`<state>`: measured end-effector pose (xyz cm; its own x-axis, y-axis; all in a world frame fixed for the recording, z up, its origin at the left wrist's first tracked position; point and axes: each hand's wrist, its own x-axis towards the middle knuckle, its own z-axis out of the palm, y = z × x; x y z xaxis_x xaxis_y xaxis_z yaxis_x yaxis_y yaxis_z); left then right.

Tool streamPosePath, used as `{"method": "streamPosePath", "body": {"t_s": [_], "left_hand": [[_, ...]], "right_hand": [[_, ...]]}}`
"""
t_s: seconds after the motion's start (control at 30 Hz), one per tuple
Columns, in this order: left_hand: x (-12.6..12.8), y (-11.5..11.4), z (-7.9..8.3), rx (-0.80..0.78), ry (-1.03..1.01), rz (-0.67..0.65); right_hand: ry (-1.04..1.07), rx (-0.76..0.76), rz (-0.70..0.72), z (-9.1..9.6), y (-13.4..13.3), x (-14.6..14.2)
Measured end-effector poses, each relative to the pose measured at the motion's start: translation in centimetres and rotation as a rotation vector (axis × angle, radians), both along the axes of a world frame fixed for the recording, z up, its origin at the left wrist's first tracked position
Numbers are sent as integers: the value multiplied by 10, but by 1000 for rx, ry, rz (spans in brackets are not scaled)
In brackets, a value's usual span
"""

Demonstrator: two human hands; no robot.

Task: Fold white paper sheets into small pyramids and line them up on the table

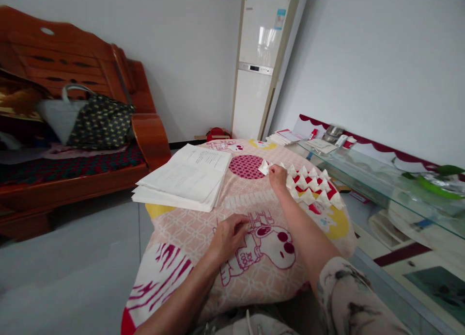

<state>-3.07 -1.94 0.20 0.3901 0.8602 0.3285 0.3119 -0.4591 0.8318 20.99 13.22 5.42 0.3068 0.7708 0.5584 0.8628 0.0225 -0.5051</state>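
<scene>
My right hand [278,175] reaches to the far side of a cloth-covered round table. Its fingertips are pinched on a small white folded paper piece [263,167] beside the dark pink dotted patch of the cloth. Right of that hand stand rows of similar pointed white folded paper pieces [311,182]. My left hand [229,235] rests low over the pink patterned tablecloth [203,233], near a printed cartoon dog. Its fingers are loosely bent and apart, with nothing visible in them. A thick stack of white paper sheets [185,175], some printed, lies at the table's left.
A glass-topped table [381,194] adjoins on the right, bearing papers, a metal bowl [332,134] and a green dish [441,184]. To the left stands a wooden sofa [150,134] with bags on it. A tall white air conditioner [254,97] fills the corner.
</scene>
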Motion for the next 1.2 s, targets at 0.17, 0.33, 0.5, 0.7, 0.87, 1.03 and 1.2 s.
{"method": "streamPosePath", "body": {"t_s": [0.17, 0.33, 0.5, 0.7, 0.87, 1.03, 1.2], "left_hand": [[-2, -4, 2, -24, 16, -31], [-2, -6, 6, -10, 42, -46], [-4, -9, 6, -6, 47, -53], [-5, -9, -1, -4, 23, -60], [-5, -11, -5, -38, 33, -52], [-5, -12, -8, -19, 32, -41], [-6, -14, -11, -30, 53, -36]], "right_hand": [[61, 56, -40, 15, 21, 32], [119, 101, -88, 24, 37, 67], [76, 82, -120, 27, 52, 75], [45, 13, -111, 23, 77, 68], [-24, -13, -106, 19, 89, 68], [-89, -105, -119, 15, 96, 66], [-86, -167, -125, 8, 106, 59]]}}
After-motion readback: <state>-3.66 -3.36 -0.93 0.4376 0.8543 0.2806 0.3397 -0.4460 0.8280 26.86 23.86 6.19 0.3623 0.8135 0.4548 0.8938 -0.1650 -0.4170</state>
